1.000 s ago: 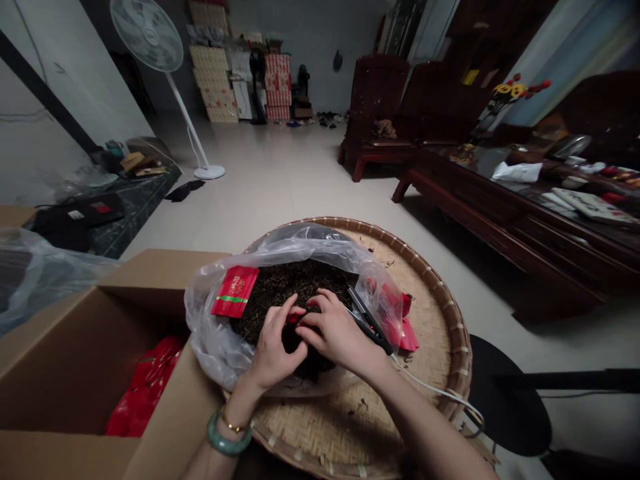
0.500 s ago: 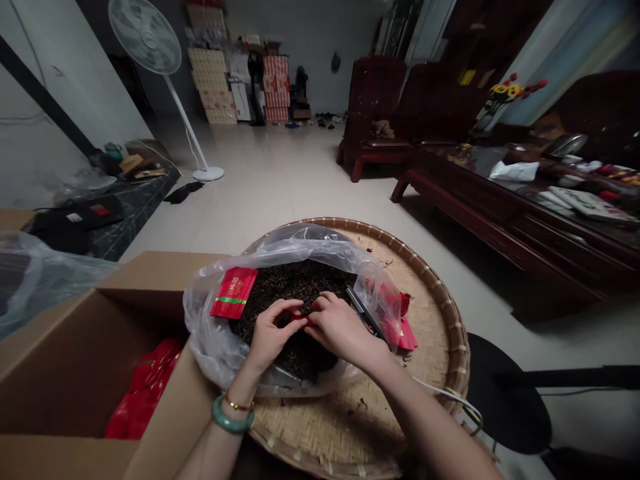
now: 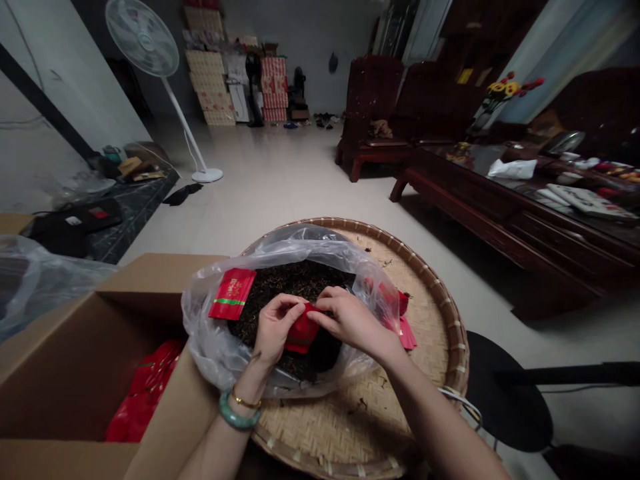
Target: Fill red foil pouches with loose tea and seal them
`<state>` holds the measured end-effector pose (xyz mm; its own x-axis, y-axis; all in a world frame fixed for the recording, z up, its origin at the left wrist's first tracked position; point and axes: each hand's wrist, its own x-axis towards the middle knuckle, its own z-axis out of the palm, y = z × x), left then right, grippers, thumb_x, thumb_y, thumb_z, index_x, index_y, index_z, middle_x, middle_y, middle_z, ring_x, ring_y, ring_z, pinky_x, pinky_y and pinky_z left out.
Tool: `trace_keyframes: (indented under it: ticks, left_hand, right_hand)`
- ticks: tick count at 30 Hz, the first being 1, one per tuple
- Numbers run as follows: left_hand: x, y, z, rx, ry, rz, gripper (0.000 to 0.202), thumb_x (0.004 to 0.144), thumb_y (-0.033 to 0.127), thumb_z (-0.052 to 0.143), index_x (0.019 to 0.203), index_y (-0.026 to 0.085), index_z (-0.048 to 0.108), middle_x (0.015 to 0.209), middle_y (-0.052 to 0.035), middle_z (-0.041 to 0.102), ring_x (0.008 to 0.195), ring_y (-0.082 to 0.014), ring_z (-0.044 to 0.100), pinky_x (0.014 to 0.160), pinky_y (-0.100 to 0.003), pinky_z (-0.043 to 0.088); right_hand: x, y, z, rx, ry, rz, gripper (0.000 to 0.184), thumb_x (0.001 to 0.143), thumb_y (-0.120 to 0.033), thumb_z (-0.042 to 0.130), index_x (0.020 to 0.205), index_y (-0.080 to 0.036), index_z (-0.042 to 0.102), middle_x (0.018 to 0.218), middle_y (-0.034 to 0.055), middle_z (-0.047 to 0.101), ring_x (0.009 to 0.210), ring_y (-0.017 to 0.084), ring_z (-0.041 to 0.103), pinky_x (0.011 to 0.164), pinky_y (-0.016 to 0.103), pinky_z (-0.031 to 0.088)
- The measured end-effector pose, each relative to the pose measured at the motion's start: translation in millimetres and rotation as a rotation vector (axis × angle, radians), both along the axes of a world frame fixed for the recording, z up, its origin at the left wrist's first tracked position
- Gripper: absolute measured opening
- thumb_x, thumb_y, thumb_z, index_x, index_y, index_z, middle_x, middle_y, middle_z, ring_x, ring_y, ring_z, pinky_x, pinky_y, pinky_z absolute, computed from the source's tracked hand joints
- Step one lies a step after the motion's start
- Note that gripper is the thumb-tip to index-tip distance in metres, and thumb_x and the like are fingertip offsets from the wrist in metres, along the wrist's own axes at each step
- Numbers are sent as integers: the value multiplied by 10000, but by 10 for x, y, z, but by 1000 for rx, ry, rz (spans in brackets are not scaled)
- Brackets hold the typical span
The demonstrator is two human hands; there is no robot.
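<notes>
A clear plastic bag (image 3: 210, 333) full of dark loose tea leaves (image 3: 290, 280) lies on a round woven bamboo tray (image 3: 440, 313). Over the tea, my left hand (image 3: 273, 327) and my right hand (image 3: 350, 320) both pinch a small red foil pouch (image 3: 300, 333), lifted just above the leaves. My left wrist wears a green bangle (image 3: 235, 415). Another red pouch (image 3: 231, 293) rests against the bag's left inner wall. More red pouches (image 3: 405, 330) lie at the bag's right side.
An open cardboard box (image 3: 75, 353) with red pouches (image 3: 145, 393) inside stands at the left. A dark round stool (image 3: 510, 400) is at the right. A dark wooden low table (image 3: 500, 207) with clutter, chairs, a standing fan (image 3: 150, 47) and stacked boxes lie beyond.
Both hands have risen a little from the tea, and the red pouch between them, nearly hidden earlier, now shows clearly.
</notes>
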<state>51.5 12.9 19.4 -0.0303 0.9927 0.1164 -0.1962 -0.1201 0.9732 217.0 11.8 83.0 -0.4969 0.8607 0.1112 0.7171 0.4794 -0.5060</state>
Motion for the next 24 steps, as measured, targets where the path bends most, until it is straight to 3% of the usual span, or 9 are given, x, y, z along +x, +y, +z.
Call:
trace_keyframes:
  ticks: [4,7,10,13,17,20,24]
  left_hand:
    - [40,-10,41,-101,-19,18,229,689,334,720,804,139,693,730,-51,716,688,-168,661,674,-273,522]
    - [28,16,64,-114,35,-13,324,657,324,739,923,144,701,838,-72,737,754,-182,669,700,-281,521]
    - [11,31,51,-146,98,-38,253,614,307,763,807,147,731,789,-59,739,721,-176,658,693,-274,517]
    - [18,12,11,-174,51,15,198,591,312,778,670,141,717,687,-38,717,640,-155,629,642,-255,509]
    - [67,-54,-33,-201,-77,26,255,588,344,788,696,128,704,653,-21,692,576,-121,595,579,-221,487]
    - [106,-117,-46,-187,-71,44,274,619,373,769,722,130,697,653,-18,689,562,-116,591,559,-211,480]
    - [133,-193,-23,-148,31,58,247,648,373,744,720,142,697,672,-26,702,587,-133,611,573,-220,493]
  right_hand:
    - [4,14,-48,-21,-60,54,190,883,-275,574,803,-177,716,824,52,636,798,168,578,689,260,427]
    - [27,29,-90,-36,24,4,165,883,-227,572,826,-157,709,805,49,639,746,148,588,666,244,432]
    - [68,30,-101,-32,145,-19,112,861,-204,597,855,-163,702,825,43,647,758,143,602,673,236,441]
    - [91,-15,-102,-15,260,-42,82,843,-197,608,855,-175,686,845,41,651,777,149,602,697,250,450]
    - [63,-112,-196,-46,522,-180,85,806,-225,608,878,-182,626,808,28,650,748,154,599,667,264,460]
    - [28,-167,-322,-186,791,-313,265,733,-283,651,963,-187,563,748,3,632,663,140,591,576,241,459]
    - [14,-229,-432,-316,941,-407,239,664,-342,704,805,-178,600,680,3,628,603,127,567,538,233,448]
